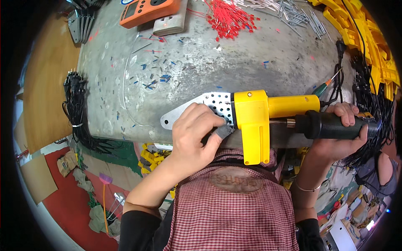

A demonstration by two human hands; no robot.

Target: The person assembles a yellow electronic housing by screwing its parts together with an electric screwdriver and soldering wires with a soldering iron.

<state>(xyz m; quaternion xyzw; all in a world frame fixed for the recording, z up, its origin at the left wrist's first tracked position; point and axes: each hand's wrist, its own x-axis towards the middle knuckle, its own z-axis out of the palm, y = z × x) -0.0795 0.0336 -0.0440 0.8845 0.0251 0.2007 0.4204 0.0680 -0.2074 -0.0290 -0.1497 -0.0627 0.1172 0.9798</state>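
Note:
A yellow plastic tool body [251,121] with a yellow handle [289,105] lies at the table's near edge. From its left side extends a flat metal plate [184,111], pierced with several holes near the body. My left hand [192,136] is closed over the plate's near edge, its thumb wrapped in grey tape. My right hand [335,146] grips a black electric screwdriver [326,125], which lies level and points left. Its shaft reaches the yellow body just below the handle; the tip is hidden there. A black cord leaves the handle's right end.
A green-handled screwdriver [321,90] lies beyond the handle. Red-tipped wires [230,19], metal rods [293,16] and an orange meter [146,11] sit at the back. Yellow shells [368,37] pile up right. Bundled black cords [75,100] lie left; small blue and grey sleeves [163,78] are scattered.

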